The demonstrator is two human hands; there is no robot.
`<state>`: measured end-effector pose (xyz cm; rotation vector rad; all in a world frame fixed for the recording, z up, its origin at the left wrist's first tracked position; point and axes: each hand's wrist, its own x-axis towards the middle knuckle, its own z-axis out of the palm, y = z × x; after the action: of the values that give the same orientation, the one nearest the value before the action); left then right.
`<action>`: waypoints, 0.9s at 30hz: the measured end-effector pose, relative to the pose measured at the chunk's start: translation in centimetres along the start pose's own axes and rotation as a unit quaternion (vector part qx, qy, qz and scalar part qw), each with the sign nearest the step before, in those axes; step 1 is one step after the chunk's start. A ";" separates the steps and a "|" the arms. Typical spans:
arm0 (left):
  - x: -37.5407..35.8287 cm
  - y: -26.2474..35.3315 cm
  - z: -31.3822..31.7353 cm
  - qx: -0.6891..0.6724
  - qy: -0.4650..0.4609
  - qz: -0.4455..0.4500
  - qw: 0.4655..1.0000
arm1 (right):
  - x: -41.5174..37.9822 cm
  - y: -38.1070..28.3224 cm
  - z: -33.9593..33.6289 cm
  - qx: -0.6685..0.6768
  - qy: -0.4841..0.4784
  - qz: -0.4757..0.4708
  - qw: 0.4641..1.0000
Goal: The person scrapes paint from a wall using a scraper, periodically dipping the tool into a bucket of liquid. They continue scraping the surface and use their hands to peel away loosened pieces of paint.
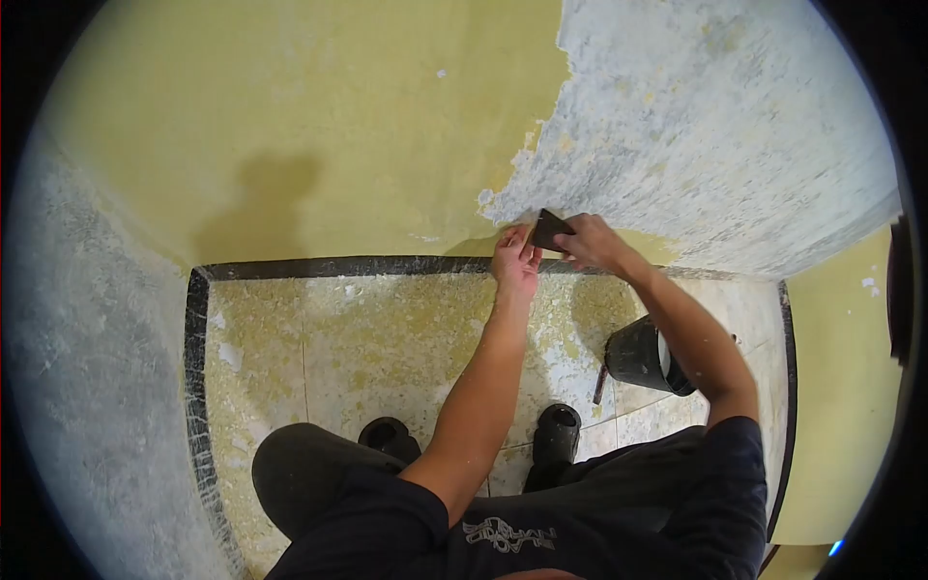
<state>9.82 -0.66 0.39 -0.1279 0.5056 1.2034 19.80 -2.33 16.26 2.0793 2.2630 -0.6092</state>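
My right hand (592,242) is closed around a dark, flat-bladed scraper (550,229), held low in front of the wall. Its blade points up and to the left, over the bare patch (657,145) where grey-white plaster shows. Right beside the blade is my left hand (517,259), palm turned toward it, fingers loosely bent and apart. Yellow paint (377,126) covers the wall to the left, ending in a ragged edge above both hands.
Paint flakes (406,329) litter the tiled floor along the dark skirting (358,266). A black bucket (635,356) stands below my right forearm, with a narrow dark stick-like piece (599,385) beside it. A grey wall (97,387) rises on the left.
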 end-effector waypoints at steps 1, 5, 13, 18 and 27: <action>-0.9 0.9 0.1 -0.047 0.015 -0.032 0.998 | 0.2 -1.4 0.5 0.112 0.011 -0.010 0.994; -3.6 3.1 0.3 -0.096 -0.035 -0.070 0.992 | 1.8 -4.0 5.7 0.432 0.066 0.032 0.899; -1.7 4.9 -2.1 0.182 -0.084 0.118 0.973 | 3.9 -6.4 14.9 0.642 0.280 -0.042 0.712; -2.4 5.9 -1.7 0.307 -0.083 0.202 0.926 | 4.9 -7.6 15.5 0.652 0.329 -0.016 0.683; -2.0 7.8 -2.2 0.379 -0.030 0.303 0.874 | 8.6 -8.7 18.2 0.662 0.402 0.005 0.633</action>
<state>1.44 -0.30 0.71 0.7950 0.9734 1.5165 5.89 0.28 -0.43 3.4939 2.2654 -2.3199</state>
